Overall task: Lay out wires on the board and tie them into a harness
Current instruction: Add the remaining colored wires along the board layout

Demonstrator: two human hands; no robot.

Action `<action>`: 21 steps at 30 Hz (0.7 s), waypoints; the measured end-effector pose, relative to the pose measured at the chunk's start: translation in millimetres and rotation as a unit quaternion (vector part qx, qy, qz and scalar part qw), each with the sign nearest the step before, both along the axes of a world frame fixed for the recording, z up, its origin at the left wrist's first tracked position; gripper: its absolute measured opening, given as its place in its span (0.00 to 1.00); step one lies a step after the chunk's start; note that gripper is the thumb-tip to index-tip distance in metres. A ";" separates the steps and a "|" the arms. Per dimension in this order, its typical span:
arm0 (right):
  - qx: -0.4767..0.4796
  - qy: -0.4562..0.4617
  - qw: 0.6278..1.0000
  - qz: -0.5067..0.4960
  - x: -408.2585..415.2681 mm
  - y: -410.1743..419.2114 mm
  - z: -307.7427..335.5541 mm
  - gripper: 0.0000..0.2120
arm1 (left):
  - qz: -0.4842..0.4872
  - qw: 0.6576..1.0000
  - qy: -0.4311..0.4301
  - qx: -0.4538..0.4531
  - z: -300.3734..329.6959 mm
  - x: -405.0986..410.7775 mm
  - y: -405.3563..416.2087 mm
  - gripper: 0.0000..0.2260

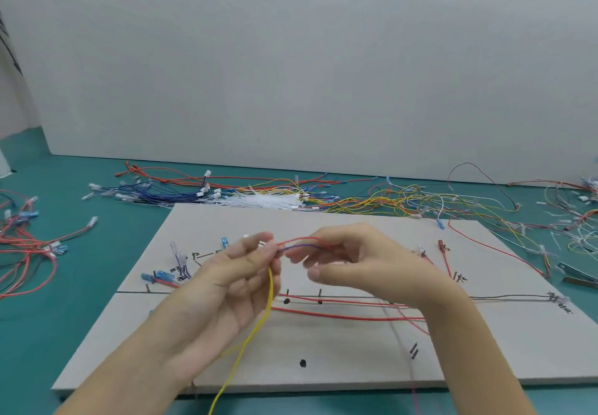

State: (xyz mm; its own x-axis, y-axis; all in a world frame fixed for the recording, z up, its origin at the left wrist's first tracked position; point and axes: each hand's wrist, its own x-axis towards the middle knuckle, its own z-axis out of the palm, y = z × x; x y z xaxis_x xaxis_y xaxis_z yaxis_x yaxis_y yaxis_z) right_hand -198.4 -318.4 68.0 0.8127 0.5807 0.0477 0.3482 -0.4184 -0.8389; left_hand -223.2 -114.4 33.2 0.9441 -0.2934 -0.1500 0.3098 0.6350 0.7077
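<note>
1. Wires (299, 243): red and blue, held above board (323, 350), strung between both hands.
2. Left hand (239, 272): pinches connector end; yellow wire (259, 324) hangs below.
3. Right hand (349, 259): fingers curled round the strands.
4. Advice: keep strands taut and parallel before laying them down.

bare board (339, 363) foreground, wire heap (323, 196) behind
</note>
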 end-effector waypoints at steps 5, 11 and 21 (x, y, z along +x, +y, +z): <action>0.170 0.125 0.977 -0.035 11.0 -13.3 -21.3 0.06 | 0.095 0.989 0.024 -0.110 6.8 9.2 12.1 0.11; 0.085 0.049 0.993 -0.071 8.5 2.3 -23.2 0.07 | 0.160 0.984 -0.068 0.038 1.7 5.9 2.8 0.08; 0.112 -0.235 0.941 -0.216 -14.5 35.6 -25.9 0.11 | 0.175 0.958 -0.164 0.159 6.4 14.7 4.6 0.08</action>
